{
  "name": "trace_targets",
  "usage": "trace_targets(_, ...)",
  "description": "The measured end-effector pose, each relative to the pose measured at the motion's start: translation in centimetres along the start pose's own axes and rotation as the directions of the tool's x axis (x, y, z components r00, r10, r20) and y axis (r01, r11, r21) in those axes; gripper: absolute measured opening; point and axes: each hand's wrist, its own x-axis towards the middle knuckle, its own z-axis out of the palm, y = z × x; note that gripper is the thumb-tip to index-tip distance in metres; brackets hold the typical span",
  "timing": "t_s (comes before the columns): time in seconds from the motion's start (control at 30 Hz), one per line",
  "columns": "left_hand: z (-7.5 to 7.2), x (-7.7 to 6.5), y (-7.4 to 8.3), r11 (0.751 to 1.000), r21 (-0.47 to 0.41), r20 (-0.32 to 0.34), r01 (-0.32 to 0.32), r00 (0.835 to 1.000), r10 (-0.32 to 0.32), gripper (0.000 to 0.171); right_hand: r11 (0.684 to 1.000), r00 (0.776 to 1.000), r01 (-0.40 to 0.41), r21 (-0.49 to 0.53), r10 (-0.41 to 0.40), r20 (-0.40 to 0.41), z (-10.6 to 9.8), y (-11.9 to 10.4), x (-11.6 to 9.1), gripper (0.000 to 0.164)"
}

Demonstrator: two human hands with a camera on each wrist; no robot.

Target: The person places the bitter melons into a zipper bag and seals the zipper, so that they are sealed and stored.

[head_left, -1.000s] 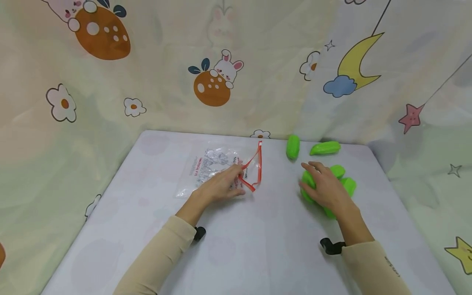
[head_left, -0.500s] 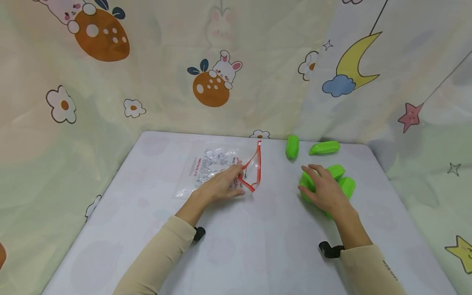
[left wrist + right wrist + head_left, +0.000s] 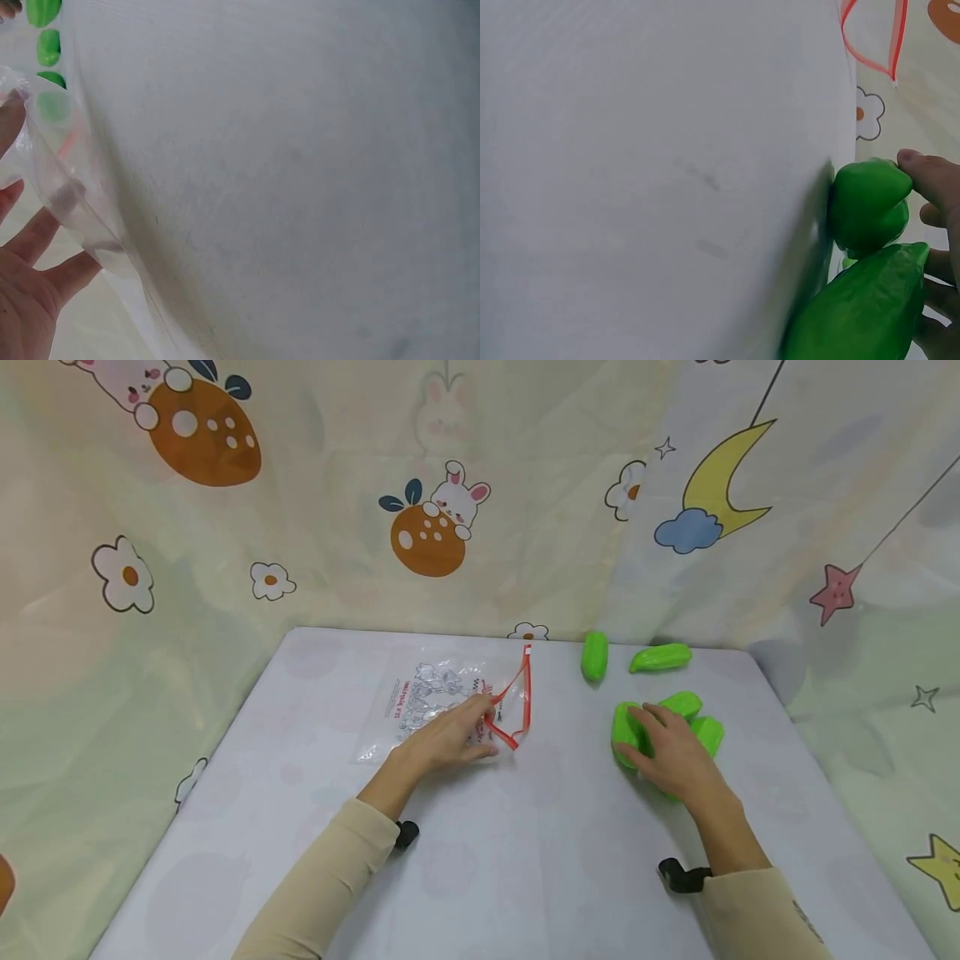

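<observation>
My left hand (image 3: 448, 737) holds the upper edge of a clear plastic zip bag (image 3: 442, 681) with a red-edged mouth, which gapes to the right. In the left wrist view its fingers lie spread against the bag film (image 3: 82, 202). My right hand (image 3: 671, 756) rests over a cluster of glossy, bright green, ridged toy vegetables; their exact kind is unclear. Its thumb and fingertips touch the leftmost green piece (image 3: 624, 731). Beside it lie more green pieces (image 3: 708, 733), partly hidden under the hand. The right wrist view shows one piece with a pointed end (image 3: 859, 315).
Two more green pieces lie apart by the table's back edge, one upright in view (image 3: 595, 657) and one sideways (image 3: 662, 657). A patterned cloth (image 3: 330, 510) hangs behind the white table (image 3: 480, 877). Each wrist carries a black camera mount (image 3: 686, 875).
My right hand has shifted slightly to the right, its fingers drawing inward over the cluster so more of the leftmost piece shows. My left hand and the bag have stayed still.
</observation>
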Motion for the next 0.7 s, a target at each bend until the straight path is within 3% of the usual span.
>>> trace_targets(0.4,0.1,0.1,0.1,1.000,0.015,0.001,-0.004,1.000,0.004,0.056,0.998,0.999,-0.035,0.043,0.035,0.006,0.3,0.8,-1.5,0.065)
trace_targets(0.7,0.0,0.1,0.1,1.000,0.010,0.010,0.001,1.000,-0.001,0.056,0.999,0.998,-0.002,0.047,0.004,-0.055,0.5,1.3,-2.5,0.057)
